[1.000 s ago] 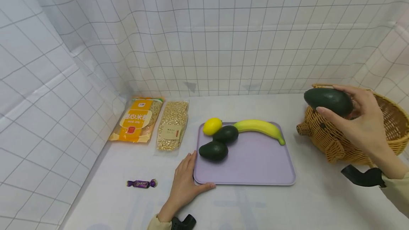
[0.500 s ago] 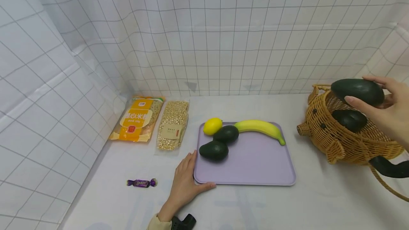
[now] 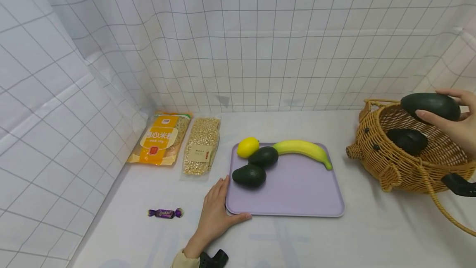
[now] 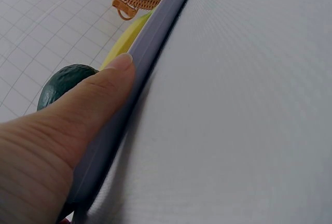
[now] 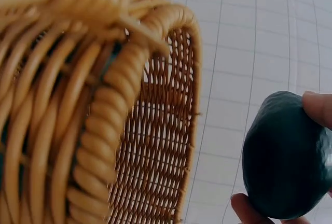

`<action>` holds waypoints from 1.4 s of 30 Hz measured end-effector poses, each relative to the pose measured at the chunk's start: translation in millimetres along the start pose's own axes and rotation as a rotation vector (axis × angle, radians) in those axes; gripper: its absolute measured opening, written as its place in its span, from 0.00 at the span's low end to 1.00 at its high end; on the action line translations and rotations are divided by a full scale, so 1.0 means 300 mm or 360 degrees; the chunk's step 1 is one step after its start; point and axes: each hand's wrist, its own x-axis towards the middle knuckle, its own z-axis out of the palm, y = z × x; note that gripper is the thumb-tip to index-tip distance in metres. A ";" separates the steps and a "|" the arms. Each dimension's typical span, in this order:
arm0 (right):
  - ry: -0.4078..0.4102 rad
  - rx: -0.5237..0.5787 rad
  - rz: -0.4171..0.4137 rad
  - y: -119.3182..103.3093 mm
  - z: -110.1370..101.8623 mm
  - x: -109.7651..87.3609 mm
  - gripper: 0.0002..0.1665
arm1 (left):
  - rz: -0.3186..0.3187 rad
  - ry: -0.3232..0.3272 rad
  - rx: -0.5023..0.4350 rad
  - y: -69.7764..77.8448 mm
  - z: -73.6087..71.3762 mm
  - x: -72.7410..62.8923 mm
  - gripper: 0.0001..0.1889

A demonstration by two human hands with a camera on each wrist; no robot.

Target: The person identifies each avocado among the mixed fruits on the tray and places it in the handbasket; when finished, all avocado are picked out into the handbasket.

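A smooth, oval, dark-green avocado (image 3: 431,106), pinched by the right hand (image 3: 462,129), could be dropped if slippery. A flat purple tray (image 3: 297,195) was touched by the spread left hand (image 3: 216,213).

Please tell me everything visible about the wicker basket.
The basket is brown, woven of what looks like wicker, and shaped like a pig, with a snout, dark eyes and ears. It stands on the table, right of the tray in the head view. Its open top shows a dark avocado inside. A rope strap trails from its rim. The right hand holds another avocado, apart from it.
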 end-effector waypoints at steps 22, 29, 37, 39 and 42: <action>-0.0122 -0.0062 0.0001 0.281 0.059 0.106 0.39 | -0.0004 -0.0001 0.0020 0.004 -0.007 0.002 0.63; -0.0276 0.0031 -0.0092 0.079 0.030 0.031 0.32 | 0.0006 0.0005 0.0018 0.000 -0.004 0.000 0.63; -0.0403 0.0033 -0.0183 -0.152 0.039 -0.073 0.26 | 0.0015 0.0022 0.0016 -0.001 0.000 -0.003 0.63; -0.0380 0.0066 -0.0255 -0.185 0.062 -0.096 0.23 | 0.0013 0.0020 0.0012 0.000 0.001 -0.002 0.63; -0.0352 0.0141 -0.0356 -0.233 0.109 -0.132 0.18 | 0.0022 0.0018 0.0016 0.000 0.003 -0.001 0.63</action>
